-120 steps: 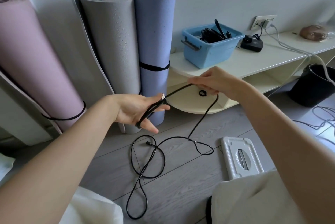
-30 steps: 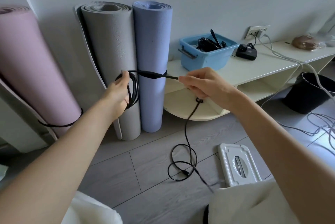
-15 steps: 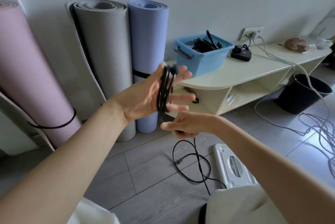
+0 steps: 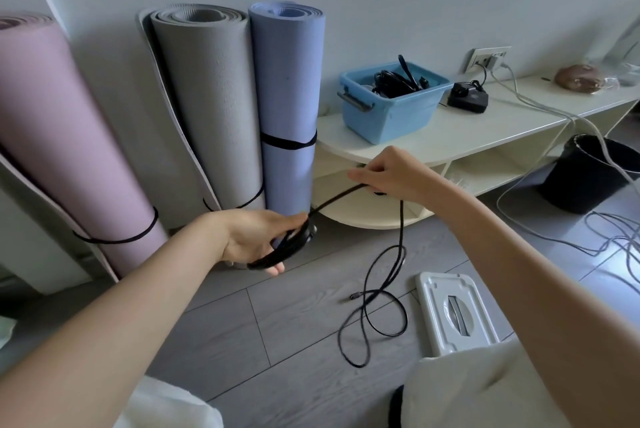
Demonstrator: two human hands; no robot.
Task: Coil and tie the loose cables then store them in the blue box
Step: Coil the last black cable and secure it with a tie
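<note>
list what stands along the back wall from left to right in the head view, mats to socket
pink mat → grey mat → lilac-blue mat → blue box on the shelf unit → black adapter → wall socket

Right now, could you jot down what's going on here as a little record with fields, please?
activity: coiling a black cable
left hand: holds the finished loops
right hand: pinches the cable, a taut stretch running to the left hand
loose part: hangs from the right hand, tail and plug lying looped on the floor
blue box: on the cream shelf, dark cables already inside
nearby: three rolled mats leaning against the wall, a white stand on the floor
</note>
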